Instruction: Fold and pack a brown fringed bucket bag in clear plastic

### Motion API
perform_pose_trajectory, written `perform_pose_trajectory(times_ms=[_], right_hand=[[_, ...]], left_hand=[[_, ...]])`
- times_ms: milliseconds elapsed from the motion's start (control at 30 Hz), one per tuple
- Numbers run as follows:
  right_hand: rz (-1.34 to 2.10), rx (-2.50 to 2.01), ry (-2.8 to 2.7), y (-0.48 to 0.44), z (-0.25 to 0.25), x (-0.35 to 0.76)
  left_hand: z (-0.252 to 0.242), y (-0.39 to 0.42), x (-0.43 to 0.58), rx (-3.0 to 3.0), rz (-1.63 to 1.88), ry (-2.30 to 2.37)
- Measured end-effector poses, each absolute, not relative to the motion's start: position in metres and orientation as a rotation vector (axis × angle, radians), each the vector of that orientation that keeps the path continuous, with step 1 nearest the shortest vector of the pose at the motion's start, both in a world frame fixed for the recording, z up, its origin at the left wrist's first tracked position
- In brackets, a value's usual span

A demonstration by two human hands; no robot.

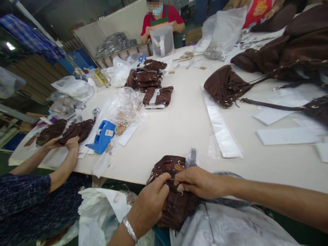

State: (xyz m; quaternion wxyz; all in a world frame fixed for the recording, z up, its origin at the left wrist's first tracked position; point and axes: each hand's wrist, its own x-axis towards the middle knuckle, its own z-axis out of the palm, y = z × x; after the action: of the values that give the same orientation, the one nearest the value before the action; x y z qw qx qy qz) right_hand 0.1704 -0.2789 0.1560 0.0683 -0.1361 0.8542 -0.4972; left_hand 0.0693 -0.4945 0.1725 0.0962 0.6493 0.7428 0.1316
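A small brown fringed suede bag (172,198) hangs over the near edge of the white table (180,128). My left hand (148,206), with a silver bracelet on the wrist, pinches the bag's top from the left. My right hand (197,182) grips the same top edge from the right, fingers curled closed. A bit of clear plastic (192,158) sticks up just behind my right hand.
A person at the left handles a brown fringed bag (76,130) beside a blue tape dispenser (102,136). Stacked brown bags (148,79) lie mid-table, larger brown bags (225,86) at right. Flat plastic sleeves (222,132) and white cards lie around. Another person in red stands at the far end.
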Motion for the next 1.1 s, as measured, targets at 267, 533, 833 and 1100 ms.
perform_pose_trajectory(times_ms=[267, 533, 833, 1100], right_hand=[[-1.333, -0.619, 2.750, -0.281, 0.155, 0.181], [-1.096, -0.815, 2.853, -0.293, 0.168, 0.207], [-1.687, -0.310, 2.031, -0.293, 0.157, 0.153], [-1.792, -0.067, 1.511, -0.312, 0.132, 0.126]], left_hand=[[0.172, -0.493, 0.070, 1.606, 0.694, 2.151], [0.170, -0.529, 0.083, 1.719, 0.444, 2.514], [0.172, -0.524, 0.091, 1.314, 0.686, 2.437], [0.173, -0.505, 0.089, 0.525, 0.727, 2.370]])
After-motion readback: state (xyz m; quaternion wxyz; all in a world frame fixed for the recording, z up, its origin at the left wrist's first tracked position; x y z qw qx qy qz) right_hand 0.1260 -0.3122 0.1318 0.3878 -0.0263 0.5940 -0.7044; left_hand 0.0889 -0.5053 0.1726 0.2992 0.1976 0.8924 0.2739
